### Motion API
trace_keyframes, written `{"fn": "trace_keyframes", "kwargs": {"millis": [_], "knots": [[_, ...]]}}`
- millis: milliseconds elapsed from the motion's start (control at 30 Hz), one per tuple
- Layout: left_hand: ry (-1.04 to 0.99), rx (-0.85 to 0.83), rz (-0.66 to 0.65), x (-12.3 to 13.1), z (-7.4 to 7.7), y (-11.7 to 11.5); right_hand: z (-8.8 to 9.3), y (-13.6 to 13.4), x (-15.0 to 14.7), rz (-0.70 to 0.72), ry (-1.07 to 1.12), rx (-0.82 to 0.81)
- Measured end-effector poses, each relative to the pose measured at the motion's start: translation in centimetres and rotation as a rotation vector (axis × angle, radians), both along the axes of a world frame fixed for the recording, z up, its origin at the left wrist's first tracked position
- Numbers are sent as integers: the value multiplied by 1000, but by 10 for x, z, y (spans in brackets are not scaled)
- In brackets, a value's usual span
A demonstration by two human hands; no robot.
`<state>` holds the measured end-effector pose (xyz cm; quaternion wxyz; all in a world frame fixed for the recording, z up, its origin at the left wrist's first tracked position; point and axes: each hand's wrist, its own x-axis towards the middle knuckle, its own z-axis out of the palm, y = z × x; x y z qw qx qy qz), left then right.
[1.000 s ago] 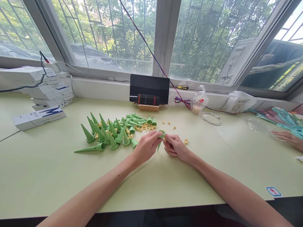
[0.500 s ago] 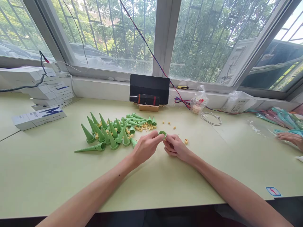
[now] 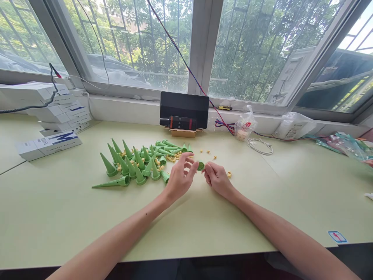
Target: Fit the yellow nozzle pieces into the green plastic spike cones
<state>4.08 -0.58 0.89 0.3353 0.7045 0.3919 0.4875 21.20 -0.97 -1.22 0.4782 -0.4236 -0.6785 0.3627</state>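
Observation:
A green plastic cone spike [image 3: 201,166] is held up between my hands, its round open end facing me; its tip is hidden. My right hand [image 3: 218,179] pinches it at its right side, fingers curled in. My left hand [image 3: 182,177] is just left of the spike with thumb and fingers apart; whether the thumb still touches it is hard to see. Left of my hands lies a pile of green cone spikes [image 3: 140,177], several standing point up and others lying down. Small yellow plastic parts [image 3: 171,159] are mixed in among them.
Several loose yellow pieces [image 3: 229,174] lie beyond and right of my hands. A phone [image 3: 183,123] leans on a tablet [image 3: 184,105] by the window. White boxes [image 3: 51,144] are at left. A plastic bag [image 3: 245,124] and coiled cable [image 3: 260,147] lie right; another person's hand [image 3: 370,162] shows.
My left hand has loosened its pinch on the green spike and spread its fingers, shifting slightly left. The spike's open end has turned more toward me. The other person's hand moved back.

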Motion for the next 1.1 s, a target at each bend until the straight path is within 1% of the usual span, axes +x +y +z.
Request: {"fn": "trace_keyframes", "kwargs": {"millis": [67, 133, 333, 433, 533, 633, 900, 1100], "knots": [[-12, -62, 17, -1, 0, 2, 0, -1, 1, 9, -88, 47], [12, -94, 28, -2, 0, 4, 1, -1, 1, 31, -140, 55], [-31, -162, 5, -2, -2, 5, 1, 1, 2, 22, -196, 67], [-34, -250, 4, -2, -4, 7, 0, 3, 3, 15, -207, 75], [-36, -357, -40, -4, -4, 9, -1, 3, 4, 11, -213, 74], [-52, -423, -89, -5, -4, 10, -2, 4, 4, 5, -219, 69], [-74, -430, -126, -7, -7, 10, -5, 5, 3, 6, -192, 24], [-35, -399, -118, -7, -4, 7, -3, 3, 2, 17, -177, -19]]}}
